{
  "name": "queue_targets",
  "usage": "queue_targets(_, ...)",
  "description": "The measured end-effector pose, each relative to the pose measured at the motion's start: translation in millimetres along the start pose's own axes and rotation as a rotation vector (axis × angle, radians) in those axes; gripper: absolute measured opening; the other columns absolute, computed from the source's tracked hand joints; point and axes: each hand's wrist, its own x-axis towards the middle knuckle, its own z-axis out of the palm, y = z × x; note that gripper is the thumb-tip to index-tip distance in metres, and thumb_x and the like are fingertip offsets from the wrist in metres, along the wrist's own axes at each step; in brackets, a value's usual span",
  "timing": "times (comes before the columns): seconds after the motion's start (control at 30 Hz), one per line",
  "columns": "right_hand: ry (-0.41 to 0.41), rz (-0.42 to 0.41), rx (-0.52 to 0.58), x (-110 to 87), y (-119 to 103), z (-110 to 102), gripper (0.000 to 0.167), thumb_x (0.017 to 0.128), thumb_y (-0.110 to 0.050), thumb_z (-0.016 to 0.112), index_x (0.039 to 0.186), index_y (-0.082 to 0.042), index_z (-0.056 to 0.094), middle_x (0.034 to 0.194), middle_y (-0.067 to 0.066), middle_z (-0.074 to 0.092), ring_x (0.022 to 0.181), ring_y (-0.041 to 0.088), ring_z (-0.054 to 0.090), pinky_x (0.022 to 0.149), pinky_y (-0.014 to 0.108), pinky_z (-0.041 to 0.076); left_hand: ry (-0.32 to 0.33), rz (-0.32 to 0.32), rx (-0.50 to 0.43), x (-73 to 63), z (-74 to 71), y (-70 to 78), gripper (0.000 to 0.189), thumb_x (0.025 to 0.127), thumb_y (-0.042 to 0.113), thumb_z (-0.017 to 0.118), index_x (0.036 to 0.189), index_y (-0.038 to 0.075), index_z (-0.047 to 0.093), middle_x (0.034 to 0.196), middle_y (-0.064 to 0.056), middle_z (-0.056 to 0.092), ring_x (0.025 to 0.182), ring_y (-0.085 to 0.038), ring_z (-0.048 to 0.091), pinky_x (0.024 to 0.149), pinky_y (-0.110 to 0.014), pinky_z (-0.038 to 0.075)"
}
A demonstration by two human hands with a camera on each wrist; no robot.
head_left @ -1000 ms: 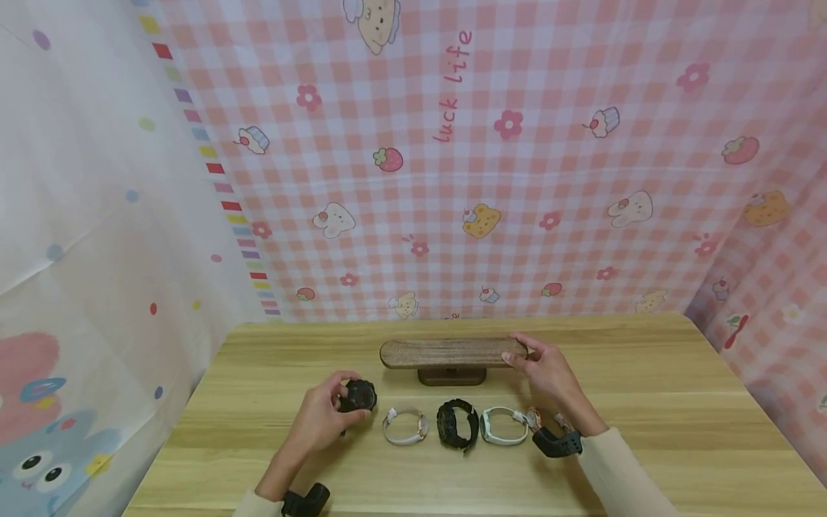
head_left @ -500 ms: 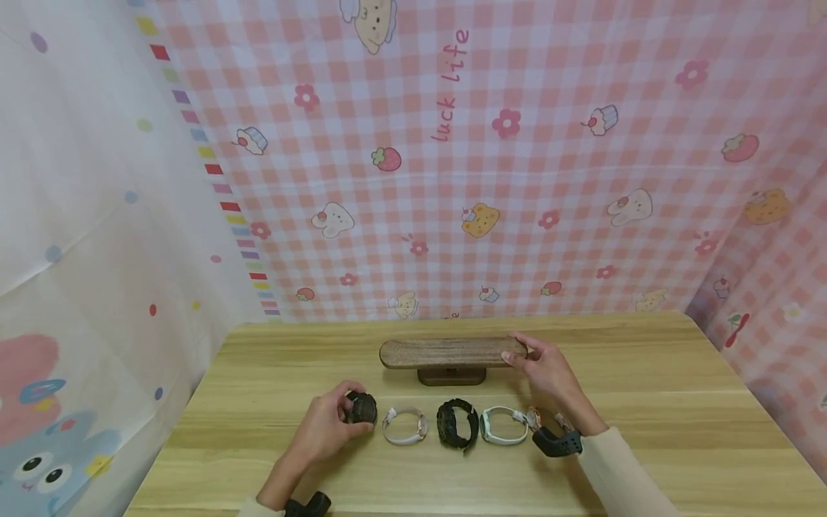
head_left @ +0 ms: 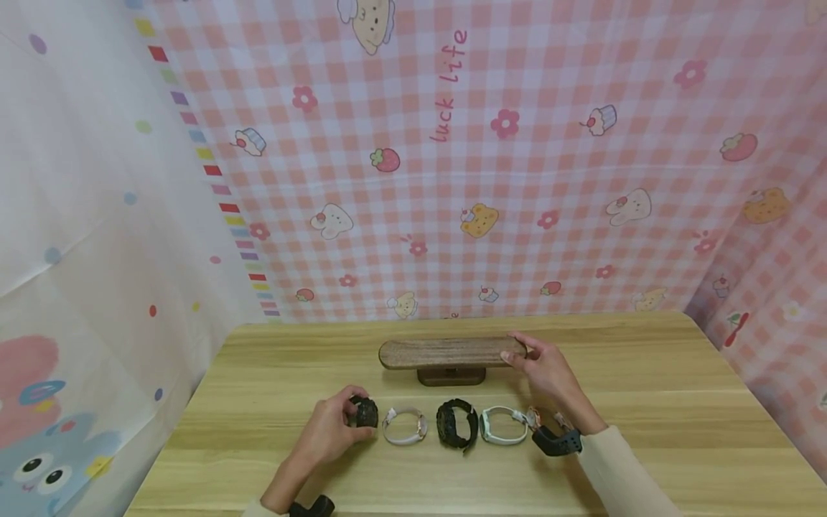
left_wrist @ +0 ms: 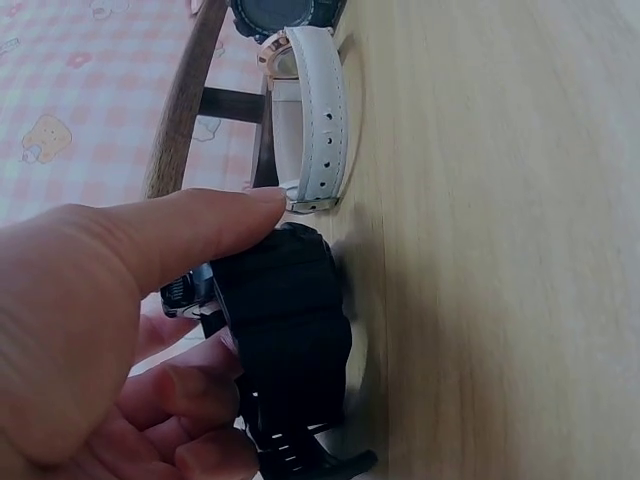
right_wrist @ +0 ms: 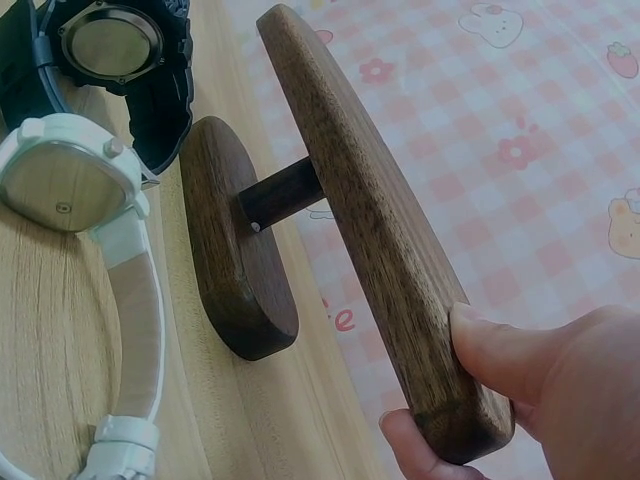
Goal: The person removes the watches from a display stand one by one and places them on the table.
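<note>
My left hand (head_left: 329, 429) holds a black sport watch (head_left: 367, 411) at the left end of a row of watches. Its strap hangs down close to the tabletop in the left wrist view; I cannot tell whether it bears its weight there. Beside it lies a white-strapped watch (head_left: 403, 426) with a rose-gold case. My right hand (head_left: 545, 370) pinches the right end of a dark wooden T-shaped watch stand (head_left: 446, 353), thumb on the near side. The stand's base (right_wrist: 235, 240) rests on the table, and its bar carries no watch.
Another black watch (head_left: 457, 424), a pale mint-white watch (head_left: 504, 426) and a rose-gold watch (head_left: 535, 418), partly hidden by the right wrist camera, continue the row on the wooden table (head_left: 652, 402). Behind the table hangs a pink checked cloth (head_left: 413, 194).
My left hand has drawn the black watch down toward me, level with the row, and its face has tilted. The right hand and the stand stay where they were.
</note>
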Motion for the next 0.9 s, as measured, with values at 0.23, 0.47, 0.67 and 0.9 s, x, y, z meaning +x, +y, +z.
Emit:
queue_targets(0.23, -0.008, 0.004, 0.005, 0.0, 0.7, -0.8, 0.060, 0.094, -0.039, 0.067, 0.147, -0.018, 0.049, 0.091, 0.017, 0.061, 0.065, 0.018, 0.045, 0.053, 0.030, 0.036, -0.007, -0.017, 0.010, -0.2, 0.5, 0.0, 0.053, 0.071, 0.015, 0.089, 0.118, 0.007, 0.064, 0.086, -0.008, 0.069, 0.060, -0.009, 0.052, 0.060, -0.024, 0.046)
queue_targets(0.47, 0.002, 0.004, 0.012, -1.3, -0.1, -0.2, 0.061, 0.093, -0.039, 0.068, 0.147, -0.016, 0.049, 0.093, 0.015, 0.063, 0.066, 0.018, 0.047, 0.053, 0.030, 0.036, -0.003, -0.005, 0.009, -0.8, 0.0, 1.4, 0.052, 0.072, 0.017, 0.089, 0.116, 0.008, 0.065, 0.085, -0.007, 0.068, 0.064, -0.009, 0.053, 0.061, -0.024, 0.046)
queue_targets(0.67, -0.001, -0.006, 0.021, -1.5, 0.2, 1.9, 0.060, 0.094, -0.037, 0.068, 0.147, -0.017, 0.049, 0.091, 0.018, 0.063, 0.063, 0.017, 0.045, 0.051, 0.028, 0.036, 0.000, -0.009, 0.021, -0.9, -0.4, 1.6, 0.056, 0.070, 0.021, 0.090, 0.118, 0.007, 0.065, 0.084, -0.004, 0.065, 0.075, -0.013, 0.057, 0.067, -0.029, 0.050)
queue_targets(0.9, 0.002, -0.010, 0.024, -2.6, 2.5, 3.1, 0.058, 0.094, -0.036, 0.067, 0.147, -0.021, 0.049, 0.093, 0.019, 0.065, 0.064, 0.019, 0.048, 0.051, 0.028, 0.037, -0.007, 0.014, 0.043, -0.5, -1.1, 2.9, 0.058, 0.069, 0.023, 0.091, 0.118, 0.007, 0.065, 0.085, -0.005, 0.067, 0.077, -0.014, 0.061, 0.068, -0.032, 0.052)
